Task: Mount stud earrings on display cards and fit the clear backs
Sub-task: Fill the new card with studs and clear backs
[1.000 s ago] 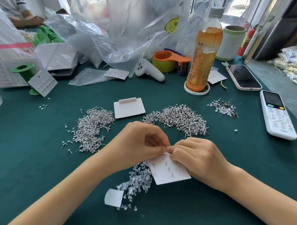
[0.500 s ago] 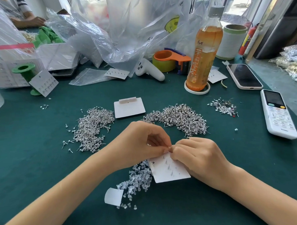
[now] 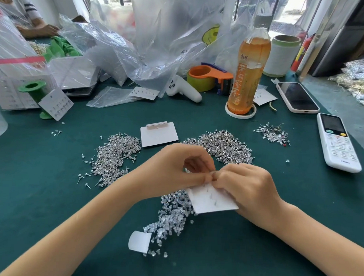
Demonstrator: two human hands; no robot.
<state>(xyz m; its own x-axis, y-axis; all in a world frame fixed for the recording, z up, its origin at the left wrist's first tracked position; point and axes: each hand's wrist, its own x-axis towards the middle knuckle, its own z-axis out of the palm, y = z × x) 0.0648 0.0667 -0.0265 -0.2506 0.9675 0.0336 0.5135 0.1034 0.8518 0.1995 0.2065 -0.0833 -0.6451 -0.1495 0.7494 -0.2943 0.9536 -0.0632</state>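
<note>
A white display card (image 3: 212, 200) with several stud posts sticking up through its back is held just above the green table. My right hand (image 3: 246, 185) grips its right side and top edge. My left hand (image 3: 178, 169) pinches at the card's top edge, its fingertips touching the right hand's; whatever small piece is between them is hidden. A heap of clear backs (image 3: 171, 214) lies under and left of the card. Two piles of silver stud earrings lie beyond, a left pile (image 3: 113, 156) and a right pile (image 3: 226, 146). A blank card (image 3: 158, 135) lies between them.
A tea bottle (image 3: 249, 73), tape dispenser (image 3: 208, 77), phone (image 3: 297, 97) and white remote (image 3: 338, 142) sit at the right. Plastic bags (image 3: 153, 46), a green spool (image 3: 35, 95) and a filled card (image 3: 56, 104) stand at the back left. Another person's hand (image 3: 39, 31) rests far left.
Both hands stay pinched together at the card's top edge; the card has barely shifted. The view has moved slightly.
</note>
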